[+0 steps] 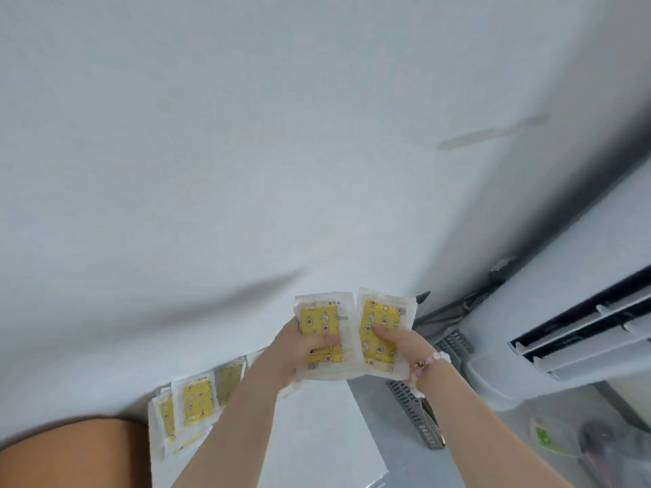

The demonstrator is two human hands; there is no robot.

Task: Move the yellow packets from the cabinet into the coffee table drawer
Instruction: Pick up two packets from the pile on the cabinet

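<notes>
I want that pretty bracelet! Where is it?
Head view, right of centre: the bracelet circles the wrist below the right hand, which grips a yellow packet.

A white flat top (pixel 317 434) is sitting low in the view. A few yellow packets (pixel 197 399) are lying on it near its left side, overlapping a little. To the right, the gray floor (pixel 375 403) is showing. Two gray slotted strips (pixel 417 417) are lying on it, one farther back. A big white air conditioner (pixel 563 332) is standing there too. A small green and white thing (pixel 544 436) and a blurry clear bag (pixel 613 449) are lying nearby.
</notes>
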